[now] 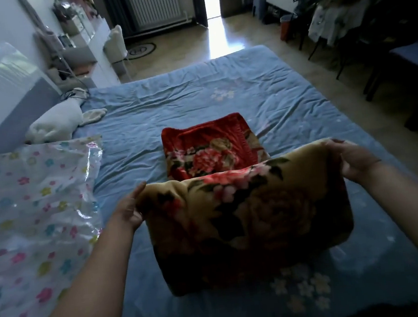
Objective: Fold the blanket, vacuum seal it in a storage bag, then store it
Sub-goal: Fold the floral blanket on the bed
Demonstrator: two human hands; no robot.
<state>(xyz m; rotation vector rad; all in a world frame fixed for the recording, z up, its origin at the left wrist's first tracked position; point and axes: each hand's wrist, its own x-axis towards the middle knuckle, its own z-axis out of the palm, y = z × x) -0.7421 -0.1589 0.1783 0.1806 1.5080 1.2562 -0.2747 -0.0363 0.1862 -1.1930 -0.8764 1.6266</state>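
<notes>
Each hand had a closed grip on the blanket (245, 206): the left hand (128, 209) at its left top corner, the right hand (353, 159) at its right, lifting the near half off the bed (196, 95). The red far half lay flat. A flowered storage bag (36, 200) lay just left, a white pillow (54, 124) beyond it.

- The blanket (247, 218) lay on the bed (197, 98), its near portion raised between both hands.
- The left hand (131, 209) was at its left corner, the right hand (353, 159) at its right corner.
- The storage bag (37, 213) lay left of the blanket, apart from it.
- A pillow (54, 124) lay behind the storage bag.
</notes>
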